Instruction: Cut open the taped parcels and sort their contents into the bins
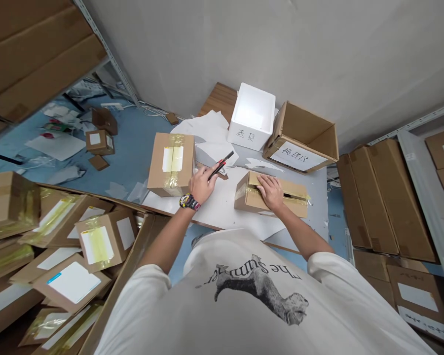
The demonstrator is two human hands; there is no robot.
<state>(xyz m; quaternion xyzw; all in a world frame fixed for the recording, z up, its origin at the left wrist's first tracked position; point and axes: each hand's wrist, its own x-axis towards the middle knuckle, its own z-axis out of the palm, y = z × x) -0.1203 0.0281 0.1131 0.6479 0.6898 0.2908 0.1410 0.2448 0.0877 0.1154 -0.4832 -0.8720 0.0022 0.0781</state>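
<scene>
My left hand (202,185) is closed around a box cutter (221,165) with a black and red handle, held above the table just right of a taped cardboard box (157,170). That box is closed, with a white label under yellowish tape. My right hand (271,191) rests on a smaller cardboard box (251,201), its fingers bent together over the top flap by the seam. A dark gap shows along the seam, and loose tape sticks out at the right end. My fingertips are partly hidden at the flap.
A white foam box (249,138) and an open carton (303,163), both with handwriting, stand at the back of the white table (214,217). Several labelled parcels (74,281) fill a large carton at left. Shelves with cartons (395,197) stand right. Scraps litter the blue floor (122,153).
</scene>
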